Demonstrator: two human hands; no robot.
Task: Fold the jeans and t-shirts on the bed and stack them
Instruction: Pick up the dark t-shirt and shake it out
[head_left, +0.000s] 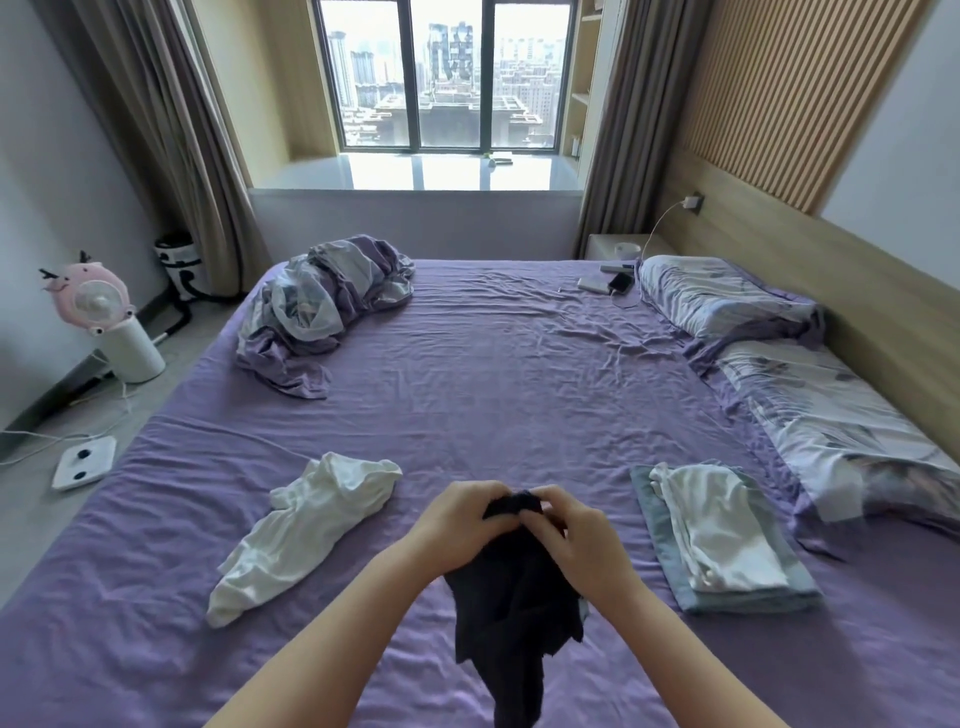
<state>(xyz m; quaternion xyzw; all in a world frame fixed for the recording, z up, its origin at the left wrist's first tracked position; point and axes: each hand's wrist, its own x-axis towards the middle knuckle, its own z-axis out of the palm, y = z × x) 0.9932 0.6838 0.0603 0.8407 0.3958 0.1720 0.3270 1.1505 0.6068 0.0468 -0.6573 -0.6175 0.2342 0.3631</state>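
Note:
A dark navy t-shirt (511, 608) hangs bunched above the purple bed (493, 374), lifted in front of me. My left hand (460, 525) and my right hand (576, 535) both grip its top edge, close together. To the left, a crumpled white t-shirt (306, 525) lies unfolded on the sheet. At the right sits a stack: a folded white garment (719, 530) on top of folded grey-blue jeans (665, 545).
A rumpled purple blanket (322, 306) lies at the far left of the bed. Two pillows (779, 364) line the right side. A phone and power bank (608, 283) lie near the far pillow. A pink fan (104, 317) and a scale (85, 462) stand on the floor at left.

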